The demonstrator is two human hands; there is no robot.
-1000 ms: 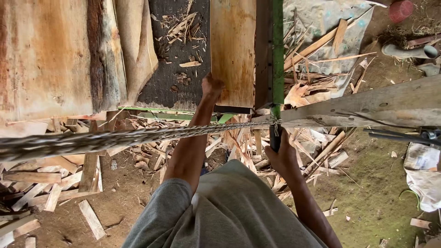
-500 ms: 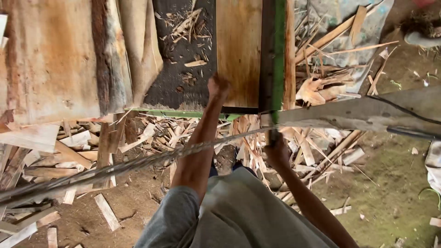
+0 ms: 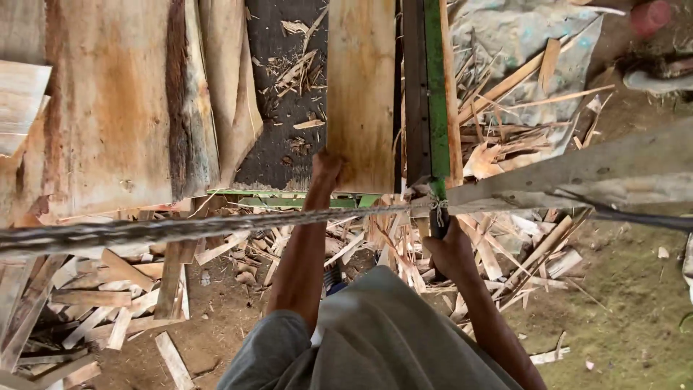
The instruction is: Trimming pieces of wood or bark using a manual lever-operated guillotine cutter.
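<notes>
Left hand (image 3: 326,167) pressing flat against near end of pale, smooth-sawn plank (image 3: 361,94), fingers spread on end grain, not wrapped; plank lying lengthwise at upper centre of frame on dark sawdust-strewn bench (image 3: 278,108). Right hand (image 3: 451,249) closing around dark handle (image 3: 437,220) below green metal rail (image 3: 434,87), centre right. Twisted grey cable (image 3: 180,230) crossing frame left to centre. Rough bark-edged slabs (image 3: 123,101) lying upper left; splintered offcuts (image 3: 108,289) littering dirt at lower left
</notes>
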